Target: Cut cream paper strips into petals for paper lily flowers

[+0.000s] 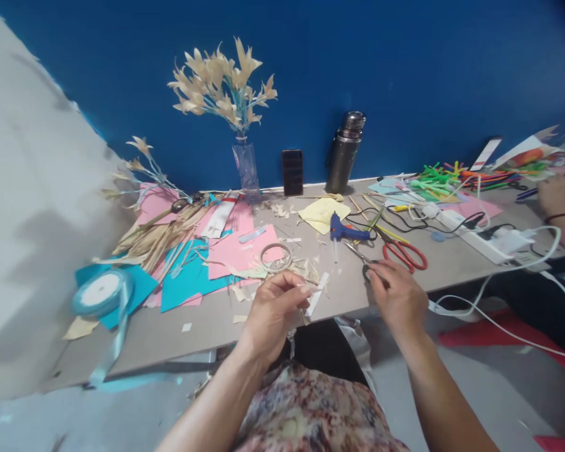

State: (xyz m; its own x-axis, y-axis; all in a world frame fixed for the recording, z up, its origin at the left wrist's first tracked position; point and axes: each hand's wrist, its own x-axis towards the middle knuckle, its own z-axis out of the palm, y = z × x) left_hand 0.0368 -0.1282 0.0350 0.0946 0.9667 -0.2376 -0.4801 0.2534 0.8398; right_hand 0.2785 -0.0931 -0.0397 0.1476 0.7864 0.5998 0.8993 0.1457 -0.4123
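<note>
Here the left hand [272,309] hovers over the near edge of the grey tabletop [179,326], its fingertips pressed together on a thin pale strip [306,287] of dried leaf, held just above a white slip of paper [317,293] that lies on the surface. The right hand [395,294] rests palm down beside it, fingers curled over the dark handle of small scissors [363,262], whose blades point away toward a blue glue gun [343,233]. Whether the fingers sit inside the handle loops cannot be told. Red-handled scissors [405,252] lie just right of the small pair. A roll of clear tape [275,257] sits on pink paper [240,251] ahead of the left hand, near teal sheets [188,282] and a bundle of dried leaves [160,238]. A spool of light blue ribbon [101,293] lies far left. At the back stand a vase of leaf flowers [245,164], a dark phone [292,172] and a steel flask [344,154]. Another person's hand [558,193] shows at the far right.
</note>
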